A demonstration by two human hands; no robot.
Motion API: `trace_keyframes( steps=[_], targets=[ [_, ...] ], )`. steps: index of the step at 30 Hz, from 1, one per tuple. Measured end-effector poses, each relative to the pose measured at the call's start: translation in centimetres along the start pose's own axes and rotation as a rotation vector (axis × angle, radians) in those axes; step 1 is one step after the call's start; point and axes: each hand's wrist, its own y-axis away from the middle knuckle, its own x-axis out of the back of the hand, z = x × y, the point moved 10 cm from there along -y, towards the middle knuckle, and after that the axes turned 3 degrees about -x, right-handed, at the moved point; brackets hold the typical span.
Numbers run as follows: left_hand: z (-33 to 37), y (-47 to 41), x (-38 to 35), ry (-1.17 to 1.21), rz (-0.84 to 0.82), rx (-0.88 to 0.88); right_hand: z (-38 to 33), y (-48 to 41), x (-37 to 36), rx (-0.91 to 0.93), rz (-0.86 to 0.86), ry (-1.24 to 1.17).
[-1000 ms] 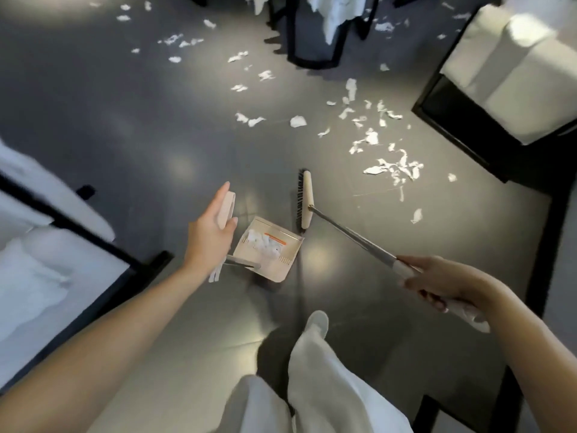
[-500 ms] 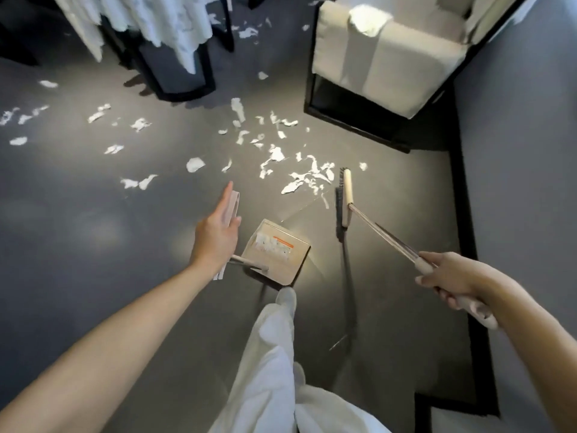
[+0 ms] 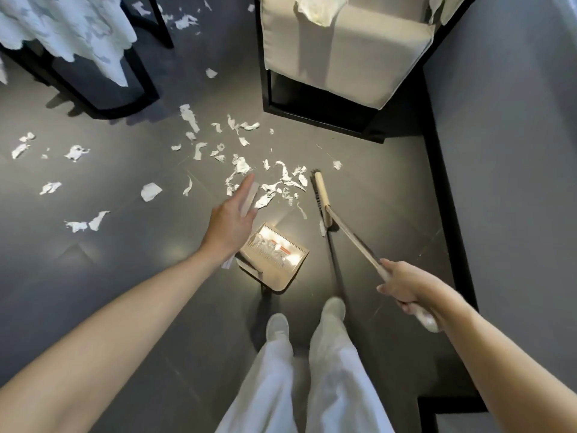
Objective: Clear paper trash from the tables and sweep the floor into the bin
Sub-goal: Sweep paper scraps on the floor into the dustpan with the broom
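My left hand (image 3: pixel 231 221) grips the upright beige handle of a dustpan (image 3: pixel 274 259), whose tray rests on the dark floor just in front of my feet with a few paper scraps in it. My right hand (image 3: pixel 406 287) is closed around the long handle of a broom (image 3: pixel 321 198). The brush head stands on the floor to the right of a dense heap of torn white paper scraps (image 3: pixel 274 179). More scraps (image 3: pixel 75 153) lie scattered to the left.
A cushioned beige chair (image 3: pixel 337 48) on a black frame stands ahead, with crumpled paper on its seat. A black-framed table (image 3: pixel 93 89) draped with torn white paper is at the upper left. A grey wall (image 3: pixel 515 151) with black skirting runs along the right.
I have stepped closer to the paper heap and turned right. The broom head now stands just right of the heap, and the dustpan sits nearer the scraps.
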Motion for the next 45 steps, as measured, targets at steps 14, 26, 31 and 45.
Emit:
trace_keyframes(
  steps=[14, 26, 31, 45],
  targets=[
    [1.1, -3.1, -1.6, 0.026, 0.148, 0.109, -0.6, 1.8, 5.1, 0.090, -0.236, -0.227],
    [0.9, -5.2, -1.3, 0.039, 0.304, 0.313, -4.2, -7.7, 20.3, 0.197, 0.128, 0.133],
    [0.2, -5.6, 0.0, 0.015, 0.379, 0.372, -7.3, -13.0, 23.8, 0.198, 0.199, 0.364],
    [-3.1, -4.7, 4.5, 0.011, 0.397, 0.400, -17.7, -12.5, 16.0, 0.309, -0.045, 0.459]
  ],
)
